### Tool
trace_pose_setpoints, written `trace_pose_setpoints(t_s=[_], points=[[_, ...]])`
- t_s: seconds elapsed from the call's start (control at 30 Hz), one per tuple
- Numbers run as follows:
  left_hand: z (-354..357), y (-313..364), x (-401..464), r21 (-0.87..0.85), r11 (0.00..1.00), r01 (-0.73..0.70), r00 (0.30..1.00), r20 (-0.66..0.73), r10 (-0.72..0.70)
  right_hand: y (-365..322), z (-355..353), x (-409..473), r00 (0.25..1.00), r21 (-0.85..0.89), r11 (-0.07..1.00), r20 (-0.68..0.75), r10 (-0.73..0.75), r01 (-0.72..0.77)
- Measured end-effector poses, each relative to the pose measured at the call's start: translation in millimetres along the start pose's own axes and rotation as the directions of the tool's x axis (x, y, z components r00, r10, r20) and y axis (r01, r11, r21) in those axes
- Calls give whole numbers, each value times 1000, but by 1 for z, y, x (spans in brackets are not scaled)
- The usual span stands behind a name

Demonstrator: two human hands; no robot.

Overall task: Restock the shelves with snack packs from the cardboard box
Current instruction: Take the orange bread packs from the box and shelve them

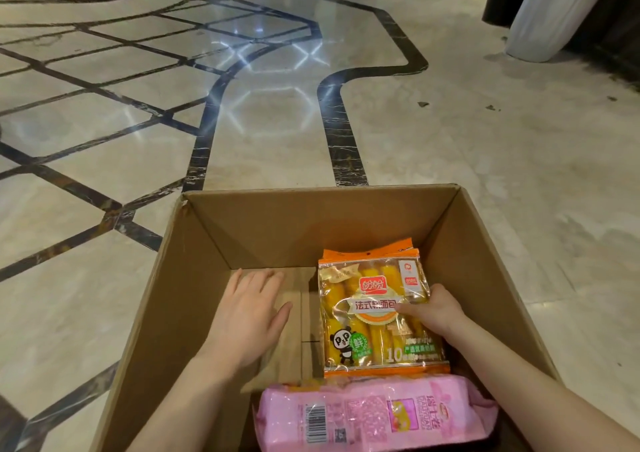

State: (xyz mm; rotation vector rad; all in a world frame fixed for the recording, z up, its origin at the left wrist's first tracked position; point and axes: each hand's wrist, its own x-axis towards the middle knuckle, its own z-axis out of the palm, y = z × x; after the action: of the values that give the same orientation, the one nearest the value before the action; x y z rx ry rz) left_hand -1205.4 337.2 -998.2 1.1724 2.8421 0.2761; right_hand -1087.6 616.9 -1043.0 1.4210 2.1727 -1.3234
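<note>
An open cardboard box (194, 264) stands on the floor right below me. Inside, an orange snack pack (367, 316) of yellow bread sticks lies flat on the right half of the bottom. A pink snack pack (367, 417) lies along the near side, barcode side up. My right hand (431, 313) grips the orange pack at its right edge, thumb on top. My left hand (247, 316) hovers flat over the bare left half of the box bottom, fingers straight, holding nothing.
Glossy beige marble floor (485, 174) with dark inlay lines spreads all round the box. A white column base (540, 19) and dark furniture stand at the far right. No shelves are in view.
</note>
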Motion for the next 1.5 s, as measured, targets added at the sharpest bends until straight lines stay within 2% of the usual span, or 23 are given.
trace_pose_setpoints(t_s=[0.17,0.37,0.43,0.5,0.6,0.67,0.7,0.83,0.93,1.0,1.07,1.2,1.3,1.4,1.5], points=[[-2,1,3,-209,966,156,987,-16,-163,-15,-1,-16,987,-89,983,-17,-160,158],[0,2,4,-408,852,327,945,133,-299,-32,-2,-44,903,-23,903,-21,-430,429],[-5,3,5,-565,732,382,923,187,-337,-40,-3,-52,874,43,873,-21,-485,486],[-11,5,8,-752,537,382,910,203,-362,-46,-2,-58,852,123,845,-12,-523,520],[-22,7,8,-916,285,283,899,150,-410,-54,5,-67,823,190,807,-6,-568,559],[-28,5,6,-956,185,228,903,136,-409,-59,10,-69,824,230,802,4,-567,551],[-30,4,6,-963,171,208,906,123,-405,-60,12,-69,830,272,800,12,-558,535],[-35,1,6,-969,180,171,912,86,-400,-61,17,-60,884,451,819,124,-450,354],[-35,0,6,-948,277,158,904,26,-426,-56,19,-48,896,479,858,276,-347,185],[-35,0,6,-909,387,154,903,-30,-428,-46,21,-34,925,353,918,256,-281,181],[-34,1,5,-869,469,160,911,-53,-410,-32,23,-18,960,162,968,171,-220,193],[-35,1,7,-856,487,172,914,-45,-403,-4,28,5,996,-123,990,67,-55,63],[-36,1,8,-846,508,163,917,-59,-393,11,35,18,997,-169,984,46,70,-61],[-37,0,8,-832,531,159,927,-59,-371,13,42,25,995,-178,980,29,91,-84],[-37,0,7,-827,536,166,929,-51,-366,12,48,31,993,-262,958,-31,115,-119]])
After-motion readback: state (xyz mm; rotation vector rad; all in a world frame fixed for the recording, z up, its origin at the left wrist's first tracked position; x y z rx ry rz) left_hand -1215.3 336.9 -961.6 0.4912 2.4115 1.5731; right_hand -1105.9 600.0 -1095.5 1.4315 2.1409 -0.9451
